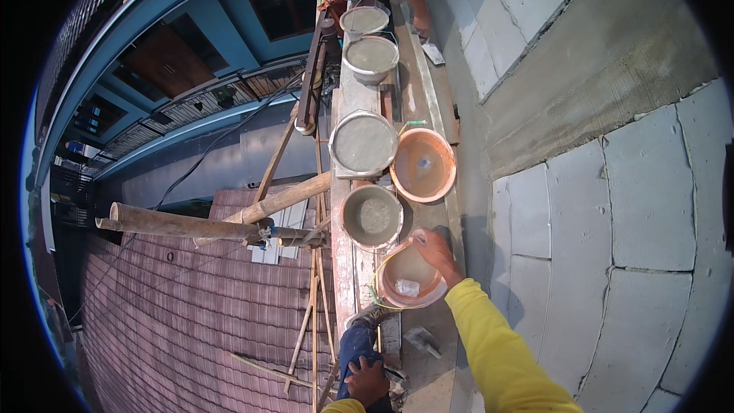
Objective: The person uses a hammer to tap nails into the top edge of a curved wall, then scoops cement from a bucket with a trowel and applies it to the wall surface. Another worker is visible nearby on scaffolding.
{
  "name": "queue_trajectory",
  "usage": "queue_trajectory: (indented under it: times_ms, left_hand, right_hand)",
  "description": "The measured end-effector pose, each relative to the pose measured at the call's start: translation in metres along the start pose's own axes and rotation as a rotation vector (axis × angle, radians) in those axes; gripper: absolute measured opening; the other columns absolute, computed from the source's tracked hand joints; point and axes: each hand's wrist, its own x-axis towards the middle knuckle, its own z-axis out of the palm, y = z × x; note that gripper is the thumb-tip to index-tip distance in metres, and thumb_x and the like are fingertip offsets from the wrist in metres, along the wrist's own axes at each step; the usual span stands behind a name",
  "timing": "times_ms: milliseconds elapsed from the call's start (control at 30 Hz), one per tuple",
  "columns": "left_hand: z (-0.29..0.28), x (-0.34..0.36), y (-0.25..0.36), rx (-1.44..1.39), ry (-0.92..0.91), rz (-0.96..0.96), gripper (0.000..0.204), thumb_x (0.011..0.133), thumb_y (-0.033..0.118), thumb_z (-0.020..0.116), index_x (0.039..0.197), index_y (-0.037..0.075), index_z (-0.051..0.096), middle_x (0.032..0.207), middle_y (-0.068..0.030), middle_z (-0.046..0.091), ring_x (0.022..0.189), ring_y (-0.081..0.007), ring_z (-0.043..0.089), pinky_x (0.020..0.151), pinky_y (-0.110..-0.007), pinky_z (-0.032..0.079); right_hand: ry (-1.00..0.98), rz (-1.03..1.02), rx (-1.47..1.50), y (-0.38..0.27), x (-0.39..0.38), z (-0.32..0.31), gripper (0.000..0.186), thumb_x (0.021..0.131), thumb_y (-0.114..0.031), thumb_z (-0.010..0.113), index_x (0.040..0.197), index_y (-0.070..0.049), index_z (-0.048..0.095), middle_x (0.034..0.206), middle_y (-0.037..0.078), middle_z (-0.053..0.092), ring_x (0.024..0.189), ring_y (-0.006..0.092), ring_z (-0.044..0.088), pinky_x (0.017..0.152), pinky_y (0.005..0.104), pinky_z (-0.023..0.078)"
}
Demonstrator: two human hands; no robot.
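My right hand (433, 251) grips the top rim of an orange bucket (401, 268) holding murky liquid and a small whitish object (407, 287). My left hand (367, 378) rests on my thigh in dark blue trousers, fingers apart. A trowel (420, 340) lies on the boards beside the bucket. Ahead stand a bucket of grey mix (372, 214), another orange bucket (423, 164) with a little liquid, and several buckets filled with grey mix (363, 142).
At the far end, a co-worker's hand (420, 21) holds a trowel (432, 51). A block wall (642, 199) lines the right side of the plank platform (344, 275). Bamboo poles (180, 223) stick out left above a tiled roof (168, 298), with a blue building beyond.
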Motion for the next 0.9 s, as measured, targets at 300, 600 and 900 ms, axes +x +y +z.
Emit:
queue_trajectory:
  times_ms: [300, 600, 900]
  left_hand:
    - [-0.012, 0.003, 0.003, -0.027, -0.004, -0.006, 0.059, 0.086, 0.040, 0.068, 0.142, 0.022, 0.060, 0.163, -0.0277, 0.038, 0.143, -0.0663, 0.036, 0.095, -0.083, 0.045]
    - [-0.029, 0.006, 0.005, -0.087, -0.060, -0.043, 0.065, 0.087, 0.040, 0.067, 0.148, 0.023, 0.055, 0.166, -0.0267, 0.034, 0.147, -0.0657, 0.030, 0.099, -0.082, 0.043]
    - [-0.059, 0.019, 0.005, -0.151, -0.135, -0.085, 0.069, 0.091, 0.046, 0.070, 0.153, 0.024, 0.051, 0.167, -0.0250, 0.031, 0.150, -0.0618, 0.028, 0.102, -0.079, 0.044]
  right_hand:
    - [0.045, 0.460, 0.635, 0.074, 0.021, -0.025, 0.030, 0.105, -0.033, 0.068, 0.114, -0.004, 0.071, 0.099, 0.009, 0.076, 0.083, 0.0174, 0.073, 0.074, 0.0314, 0.058]
    - [0.093, 0.196, 0.477, -0.063, 0.164, -0.108, 0.034, 0.107, -0.024, 0.065, 0.135, -0.006, 0.059, 0.108, 0.009, 0.073, 0.088, 0.0169, 0.071, 0.076, 0.0301, 0.055]
    - [0.047, 0.226, 0.111, -0.022, 0.293, -0.014, 0.061, 0.097, -0.032, 0.075, 0.148, -0.005, 0.054, 0.136, 0.021, 0.069, 0.122, 0.0331, 0.069, 0.106, 0.0422, 0.052]
